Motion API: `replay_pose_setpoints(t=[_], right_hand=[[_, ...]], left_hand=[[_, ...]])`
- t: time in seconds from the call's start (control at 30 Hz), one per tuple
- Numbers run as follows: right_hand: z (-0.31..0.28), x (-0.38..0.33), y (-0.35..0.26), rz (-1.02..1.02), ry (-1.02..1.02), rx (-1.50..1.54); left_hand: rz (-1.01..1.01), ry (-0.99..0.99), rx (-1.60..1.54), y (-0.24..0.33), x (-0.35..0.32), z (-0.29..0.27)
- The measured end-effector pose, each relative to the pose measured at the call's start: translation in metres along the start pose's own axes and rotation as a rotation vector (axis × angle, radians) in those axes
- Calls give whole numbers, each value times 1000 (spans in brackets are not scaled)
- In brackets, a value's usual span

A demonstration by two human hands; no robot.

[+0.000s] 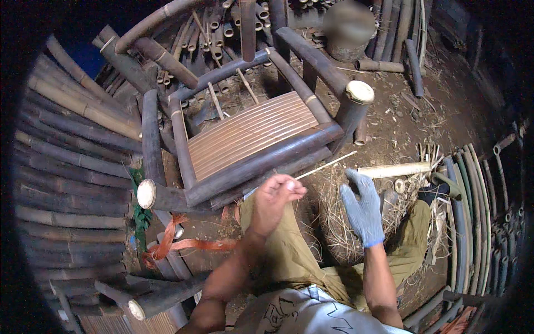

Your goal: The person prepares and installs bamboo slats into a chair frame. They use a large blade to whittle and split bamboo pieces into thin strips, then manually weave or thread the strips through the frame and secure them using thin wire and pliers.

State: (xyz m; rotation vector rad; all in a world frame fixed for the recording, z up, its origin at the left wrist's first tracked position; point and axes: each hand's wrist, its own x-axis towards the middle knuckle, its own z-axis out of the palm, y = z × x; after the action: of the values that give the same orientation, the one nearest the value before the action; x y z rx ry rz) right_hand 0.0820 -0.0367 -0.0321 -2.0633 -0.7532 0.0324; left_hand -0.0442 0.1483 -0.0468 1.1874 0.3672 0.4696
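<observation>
My bare left hand is raised in front of the bamboo chair, its fingers curled toward the thumb. Whether anything thin is pinched there is too small to make out. A narrow bamboo stick passes just beyond those fingertips; contact with it cannot be told. My right hand, in a grey knit glove with a blue cuff, hovers over fibre scraps, thumb apart from the fingers and nothing visible between them. The dark bamboo chair has a partly slatted seat; two thin sticks cross its uncovered back part.
Dark bamboo poles line the left side. A pale bamboo length lies beyond my gloved hand, above shavings. Orange ribbon trails at left. Split poles stand at right; cut tubes are stacked behind the chair.
</observation>
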Motion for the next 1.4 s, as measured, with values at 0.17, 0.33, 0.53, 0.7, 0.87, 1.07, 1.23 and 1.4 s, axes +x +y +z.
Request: replay_pose_setpoints(t=[0.17,0.33,0.53,0.7,0.87,1.07,1.23,1.4], right_hand=[[64,87,-15,-408,-45,-325],[121,138,-41,-364,-235,-684],[160,169,-26,-355,-345,-517],[151,147,-47,-133,-538,115],[152,118,-61,176,-552,350],[151,103,-42,476,-494,799],[149,105,-55,278,-547,562],[151,110,-62,301,-654,472]], left_hand=[[-34,231,-122,-4,23,-44],[-110,268,-216,-4,53,-69],[-244,170,-210,-4,84,-85],[-160,200,-274,-3,93,-94],[-67,262,-208,-2,93,-95],[17,305,-175,-6,94,-100],[23,313,-128,-5,92,-101],[106,279,-40,-7,92,-104]])
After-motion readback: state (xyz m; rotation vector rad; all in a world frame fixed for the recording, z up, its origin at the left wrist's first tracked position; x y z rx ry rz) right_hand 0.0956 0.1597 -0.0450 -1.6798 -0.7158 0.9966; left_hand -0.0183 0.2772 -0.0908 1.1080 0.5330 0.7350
